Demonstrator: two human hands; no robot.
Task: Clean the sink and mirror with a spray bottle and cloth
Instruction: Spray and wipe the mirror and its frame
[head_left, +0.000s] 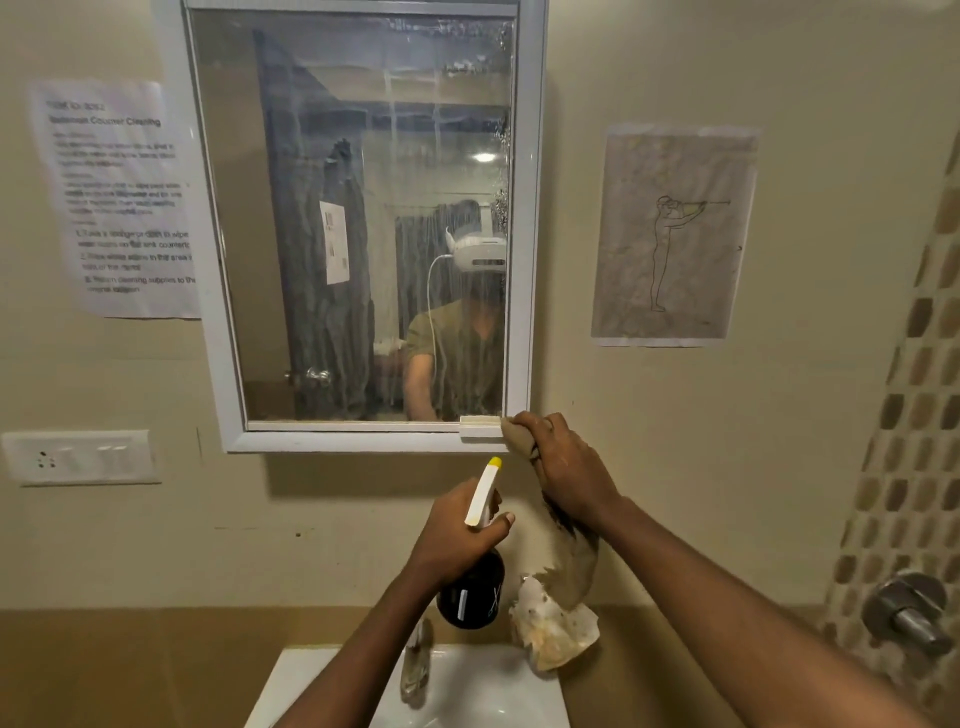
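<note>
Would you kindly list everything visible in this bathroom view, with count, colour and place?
mirror: one, white frame, streaked wet glass, on the wall at centre
spray bottle: one, dark body, white and yellow top, held above the sink
cloth: one, beige and stained, pressed to the mirror's lower right corner, rest hanging down
sink: one, white, bottom centre
tap: one, chrome, at the sink's back
printed sheet: one, white, wall left of mirror
drawing: one, grey paper, wall right of mirror
switch plate: one, white, lower left wall
valve: one, chrome, tiled right wall
left hand: grips the spray bottle
right hand: holds the cloth
</note>
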